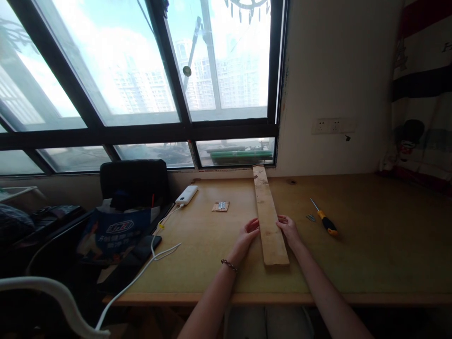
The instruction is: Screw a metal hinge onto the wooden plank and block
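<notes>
A long wooden board lies on the table, its far end reaching the wall under the window. My left hand grips its left edge and my right hand its right edge, fingertips against the wood. To the right of my right hand is a screwdriver with a yellow and black handle. Several screws lie beside its shaft. Left of the board, a small metal hinge rests on a brown piece of card or wood.
A white power bank with a white cable lies at the table's left edge. Beyond that edge stands a black chair with a blue bag. The window and a wall socket are behind the table.
</notes>
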Tool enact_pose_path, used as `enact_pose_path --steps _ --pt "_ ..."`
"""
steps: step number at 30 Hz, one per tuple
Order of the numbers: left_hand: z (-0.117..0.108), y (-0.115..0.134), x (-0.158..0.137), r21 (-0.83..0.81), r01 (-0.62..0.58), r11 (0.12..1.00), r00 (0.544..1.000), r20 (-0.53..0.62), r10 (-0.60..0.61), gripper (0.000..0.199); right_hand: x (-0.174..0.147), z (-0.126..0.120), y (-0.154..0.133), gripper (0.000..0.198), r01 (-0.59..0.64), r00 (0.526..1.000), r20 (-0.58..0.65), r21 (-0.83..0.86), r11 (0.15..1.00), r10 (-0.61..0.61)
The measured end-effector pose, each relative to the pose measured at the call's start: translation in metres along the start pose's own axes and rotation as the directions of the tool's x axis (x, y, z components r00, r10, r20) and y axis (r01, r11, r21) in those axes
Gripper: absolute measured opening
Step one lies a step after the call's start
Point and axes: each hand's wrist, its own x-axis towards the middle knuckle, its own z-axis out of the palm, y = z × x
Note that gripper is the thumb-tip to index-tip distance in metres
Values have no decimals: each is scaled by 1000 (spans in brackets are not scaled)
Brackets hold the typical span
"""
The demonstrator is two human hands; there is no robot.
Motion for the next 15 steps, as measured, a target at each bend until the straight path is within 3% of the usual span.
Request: enact_pose_path --steps 4,6,8,10,12,15 --pt "-8 -1 5 48 -38 998 993 -106 43 47 5 -2 2 34 32 999 -39 -26 999 -33" --pt "-18 4 8 185 -75 980 966 -229 117 40 9 -4 5 33 76 990 -114 -56 996 -82" --pt "-34 14 12 416 -84 905 909 -340 240 35 13 -5 8 31 121 975 -174 -104 987 -137" --pt "-53 28 18 670 -56 740 828 -383 410 33 14 -6 10 29 151 962 -204 -162 975 -183" --pt "-73 44 27 854 -19 520 747 -334 575 35 14 -7 10 27 168 953 -212 -222 961 -215" --pt "-95 63 41 958 102 269 730 -256 634 37 12 -5 7 24 181 944 -211 -314 932 -255"
